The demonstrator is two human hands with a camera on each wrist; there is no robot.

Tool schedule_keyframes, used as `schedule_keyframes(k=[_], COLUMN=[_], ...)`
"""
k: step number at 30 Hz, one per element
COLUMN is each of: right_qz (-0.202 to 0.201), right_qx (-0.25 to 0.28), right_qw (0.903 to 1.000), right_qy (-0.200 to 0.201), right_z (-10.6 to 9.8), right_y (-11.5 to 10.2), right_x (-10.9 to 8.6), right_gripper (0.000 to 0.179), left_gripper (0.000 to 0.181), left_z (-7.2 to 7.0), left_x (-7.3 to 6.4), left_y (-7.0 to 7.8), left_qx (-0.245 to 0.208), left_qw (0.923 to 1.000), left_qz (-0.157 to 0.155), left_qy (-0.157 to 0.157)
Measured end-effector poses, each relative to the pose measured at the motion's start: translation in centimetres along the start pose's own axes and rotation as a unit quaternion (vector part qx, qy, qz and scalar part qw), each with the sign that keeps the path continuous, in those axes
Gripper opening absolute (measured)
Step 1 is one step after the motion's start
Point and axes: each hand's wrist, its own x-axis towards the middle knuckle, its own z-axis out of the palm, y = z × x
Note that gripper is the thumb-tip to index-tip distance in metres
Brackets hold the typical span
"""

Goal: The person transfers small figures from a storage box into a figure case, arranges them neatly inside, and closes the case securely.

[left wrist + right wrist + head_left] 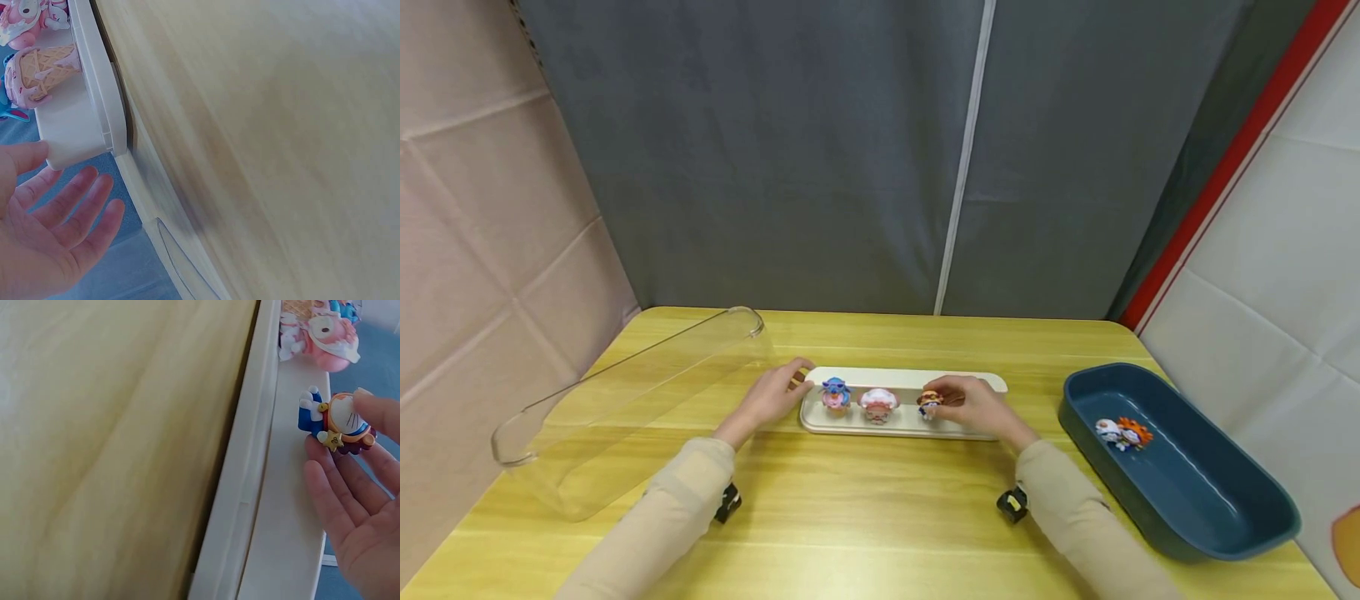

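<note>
Over a long white tray (887, 378) on the worktop (880, 525), pinching a blue-and-white figurine (341, 419) between the thumb and fingers of the right hand (973, 407). Too near the tray to tell any contact. At the tray's left end, holding out the left hand (771, 394) with its fingers loosely spread and thumb by the corner. Sharing the tray, left of the right hand, with a pink figurine (878, 405) and a pink-and-blue cone figurine (836, 398). Well apart from a dark blue bin (1206, 500) with two more figurines (1133, 433), on the right, and a clear case (632, 417), on the left.
</note>
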Motion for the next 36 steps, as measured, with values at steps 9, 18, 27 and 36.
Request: schedule_keyframes(k=[9,18,27,36], right_qz=[0.023,0.023,0.016,0.016], right_qx=[-0.007,-0.038,-0.044,-0.04], right_qw=[0.9997,0.999,0.9989,0.9991], right_qy=[-0.007,0.001,0.009,0.001], right_z=[0.9,1.7,1.9,1.9], right_y=[-0.3,-0.4,-0.5,-0.7], right_x=[0.1,0.4,0.4,0.4], right_gripper=[0.028,0.027,0.026,0.025], left_gripper=[0.027,0.026,0.028,0.028], left_z=[0.0,0.1,0.1,0.0], left_x=[0.0,0.1,0.0,0.0], left_y=[0.0,-0.2,-0.1,0.0], left_qx=[-0.001,-0.001,-0.002,-0.001], left_qw=[1.0,1.0,1.0,1.0], left_qz=[0.004,0.008,0.005,0.002], left_qy=[0.001,0.004,0.006,0.005])
